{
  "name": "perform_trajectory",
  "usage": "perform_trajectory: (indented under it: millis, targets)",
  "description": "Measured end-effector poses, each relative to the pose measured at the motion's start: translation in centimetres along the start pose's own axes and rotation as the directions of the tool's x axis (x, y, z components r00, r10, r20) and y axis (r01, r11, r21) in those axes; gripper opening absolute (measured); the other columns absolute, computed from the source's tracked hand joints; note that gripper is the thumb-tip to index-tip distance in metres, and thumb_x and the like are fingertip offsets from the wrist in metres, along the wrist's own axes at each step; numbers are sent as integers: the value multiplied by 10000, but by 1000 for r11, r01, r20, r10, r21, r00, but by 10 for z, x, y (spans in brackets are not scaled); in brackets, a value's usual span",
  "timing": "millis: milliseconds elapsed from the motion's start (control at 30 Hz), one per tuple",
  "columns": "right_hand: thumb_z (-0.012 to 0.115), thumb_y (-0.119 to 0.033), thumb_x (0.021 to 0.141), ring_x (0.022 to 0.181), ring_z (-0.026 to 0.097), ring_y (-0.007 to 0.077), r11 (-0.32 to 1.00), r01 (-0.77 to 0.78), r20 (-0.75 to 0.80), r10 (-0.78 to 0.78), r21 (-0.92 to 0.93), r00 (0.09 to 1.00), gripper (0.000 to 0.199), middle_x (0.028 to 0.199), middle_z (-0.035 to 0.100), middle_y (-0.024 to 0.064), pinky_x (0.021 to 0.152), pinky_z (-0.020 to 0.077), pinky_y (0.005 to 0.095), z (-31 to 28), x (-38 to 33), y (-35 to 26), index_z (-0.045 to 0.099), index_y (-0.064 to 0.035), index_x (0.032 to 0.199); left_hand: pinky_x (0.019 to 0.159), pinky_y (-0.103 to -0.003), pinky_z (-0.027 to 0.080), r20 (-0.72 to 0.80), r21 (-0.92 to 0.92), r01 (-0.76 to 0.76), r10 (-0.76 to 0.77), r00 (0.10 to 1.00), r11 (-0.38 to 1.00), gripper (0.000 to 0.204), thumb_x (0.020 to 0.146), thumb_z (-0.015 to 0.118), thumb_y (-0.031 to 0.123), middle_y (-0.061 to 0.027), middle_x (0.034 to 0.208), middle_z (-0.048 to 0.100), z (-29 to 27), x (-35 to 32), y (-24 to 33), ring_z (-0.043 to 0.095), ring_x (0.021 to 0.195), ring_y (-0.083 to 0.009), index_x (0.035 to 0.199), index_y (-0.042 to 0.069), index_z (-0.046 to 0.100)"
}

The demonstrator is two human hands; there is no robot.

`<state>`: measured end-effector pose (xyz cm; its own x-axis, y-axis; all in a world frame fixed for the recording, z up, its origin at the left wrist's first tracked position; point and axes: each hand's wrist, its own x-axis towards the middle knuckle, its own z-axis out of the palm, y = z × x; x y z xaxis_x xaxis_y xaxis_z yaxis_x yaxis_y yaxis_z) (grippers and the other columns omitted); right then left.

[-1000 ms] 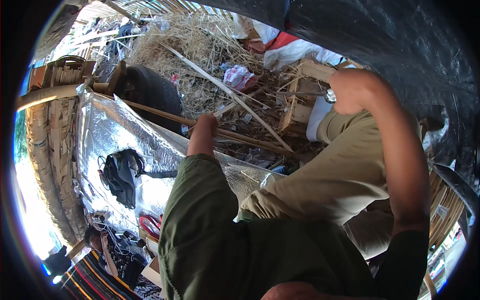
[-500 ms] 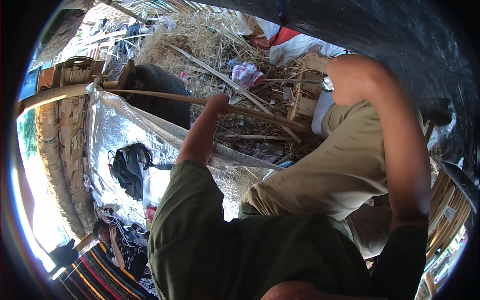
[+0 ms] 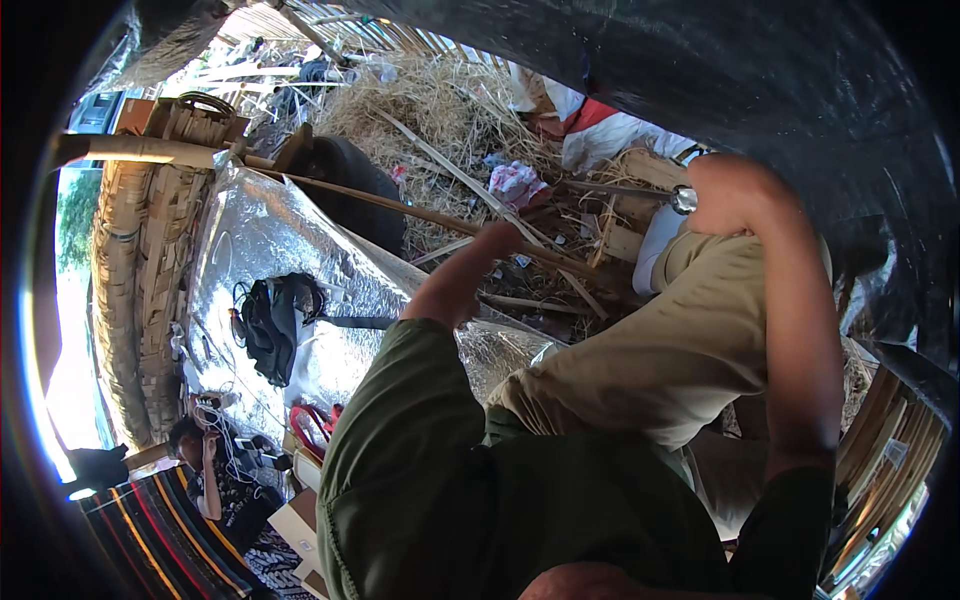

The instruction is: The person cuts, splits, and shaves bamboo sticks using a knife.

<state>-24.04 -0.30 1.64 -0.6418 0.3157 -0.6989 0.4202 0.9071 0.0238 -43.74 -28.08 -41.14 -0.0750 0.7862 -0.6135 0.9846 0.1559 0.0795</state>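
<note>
A long, thin bamboo pole (image 3: pixel 400 205) slants from the frame at the left down toward my bent leg (image 3: pixel 640 350). My left hand (image 3: pixel 497 240) is closed on this pole about midway along; its separate fingers do not show. My bent right arm (image 3: pixel 795 300) reaches past the raised knee, with a metal-banded watch (image 3: pixel 684 200) at the wrist. The right hand's fingers are hidden beyond that wrist. A narrow dark strip, like a blade (image 3: pixel 620 188), lies in line with the wrist; whether that hand holds it cannot be told.
Dry straw (image 3: pixel 430 100), a tyre (image 3: pixel 355 190), wood blocks (image 3: pixel 622 243) and crumpled plastic (image 3: pixel 517 184) lie ahead. Silver sheeting (image 3: pixel 380 290) with a black bag (image 3: pixel 275 325) spreads left. A person (image 3: pixel 205 465) sits at lower left. Dark tarpaulin (image 3: pixel 800 90) hangs at right.
My left hand has slid along the pole to the right, toward my leg. The whole view has shifted slightly; the right arm keeps nearly the same pose.
</note>
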Motion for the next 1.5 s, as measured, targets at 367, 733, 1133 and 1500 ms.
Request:
perform_trajectory:
  millis: [367,733,1133,1500]
  targets:
    - [713,-234,852,591,464,118,798,388,-678,35,462,735,298,636,512,66,544,392,322,17,-227,23,571,27,823,832,-491,561,-85,182,-33,49,995,983,369,886,606,325,-148,1213,667,52,59,20,683,1027,-332,1206,143,639]
    - [745,-216,864,571,411,58,552,252,-600,650,795,467,263,604,454,-38,501,319,292,193,-432,51,606,7,869,847,-485,549,-376,-447,-621,495,783,644,401,875,615,321,-156,1203,664,-207,39,339,673,1034,-341,1237,149,609]
    - [667,-106,916,394,367,17,299,225,-367,848,927,382,165,560,474,-57,373,259,212,288,-520,28,589,16,996,864,-480,537,-229,-314,-262,195,954,913,443,862,624,316,-165,1193,661,-135,-19,216,662,1041,-351,1272,156,576]
    - [756,-206,836,564,460,79,557,57,-536,759,828,369,258,610,488,11,496,360,296,293,-523,24,602,0,863,880,-474,525,-260,-325,115,-205,944,939,485,850,633,312,-174,1184,658,-148,-63,114,652,1048,-359,1304,162,546]
